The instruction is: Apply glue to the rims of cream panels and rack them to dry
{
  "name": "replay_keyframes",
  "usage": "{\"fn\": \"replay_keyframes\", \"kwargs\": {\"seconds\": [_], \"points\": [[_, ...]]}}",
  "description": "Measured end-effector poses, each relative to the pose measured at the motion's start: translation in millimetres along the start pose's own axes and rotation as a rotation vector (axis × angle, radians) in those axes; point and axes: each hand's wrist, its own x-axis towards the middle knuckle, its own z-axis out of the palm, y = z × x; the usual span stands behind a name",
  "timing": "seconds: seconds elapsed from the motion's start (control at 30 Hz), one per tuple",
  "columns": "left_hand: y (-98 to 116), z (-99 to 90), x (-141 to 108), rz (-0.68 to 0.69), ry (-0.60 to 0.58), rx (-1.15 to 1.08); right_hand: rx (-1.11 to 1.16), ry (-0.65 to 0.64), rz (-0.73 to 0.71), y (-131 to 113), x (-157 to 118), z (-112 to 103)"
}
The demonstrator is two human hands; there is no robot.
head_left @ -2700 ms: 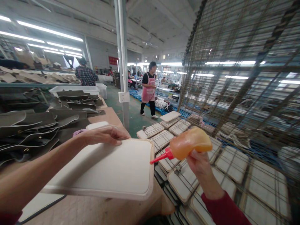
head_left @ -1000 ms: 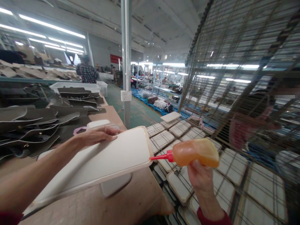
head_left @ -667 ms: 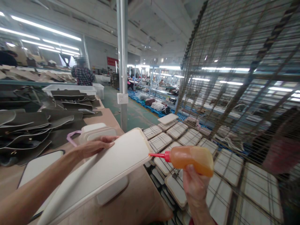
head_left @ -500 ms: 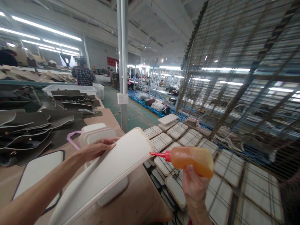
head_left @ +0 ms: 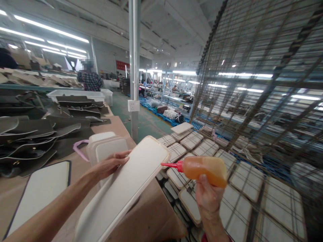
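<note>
Both curled: left hand (head_left: pixel 111 164) holding white panel (head_left: pixel 135 173), right hand (head_left: pixel 209 196) orange bottle (head_left: pixel 203 166).

Room to pass lies low over the brown-covered table (head_left: pixel 156 215), between the long white rounded panel (head_left: pixel 137 178) and the right grip (head_left: pixel 208 196). The panel slants across the middle, blocking the left; 1 orange plastic bottle (head_left: pixel 202 169) bars the way above. A stack of white rounded panels (head_left: pixel 111 144) crowds the left grip (head_left: pixel 112 164); a dark wire-mesh rack (head_left: pixel 276 70) rises at right.
</note>
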Motion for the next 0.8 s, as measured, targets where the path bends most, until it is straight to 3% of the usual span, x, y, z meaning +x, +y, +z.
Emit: {"fn": "replay_keyframes", "kwargs": {"seconds": [0.4,0.8], "points": [[-4.5,-0.1,1.9,0.018,0.05,-0.026,-0.089,-0.157,-0.017,7.5,2.6,-1.9],[-2.3,1.5,4.7,0.067,0.004,-0.093,-0.051,-0.179,0.079,4.5,2.2,-0.2]]}}
